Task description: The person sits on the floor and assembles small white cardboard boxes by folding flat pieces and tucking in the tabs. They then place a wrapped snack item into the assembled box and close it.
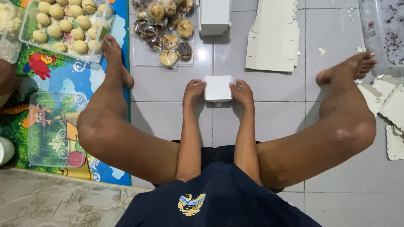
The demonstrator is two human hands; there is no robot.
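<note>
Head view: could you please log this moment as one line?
left hand on small white cardboard box | right hand on box | box on grey tiled floor

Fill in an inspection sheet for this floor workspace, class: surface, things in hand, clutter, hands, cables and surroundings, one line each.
Surface: pale grey tiled floor, with small white scraps near the top right.
Things in hand: small closed white cardboard box, resting on the floor.
Clutter: stack of flat white box blanks; clear tray of wrapped brown and cream buns; clear tub of round pale buns; scalloped white card pieces.
Hands: left hand and right hand each keep a grip on one side of the box.
Cables: nothing seen.
Surroundings: colourful cartoon play mat; empty clear lidded tub; patterned beige cushion.
</note>
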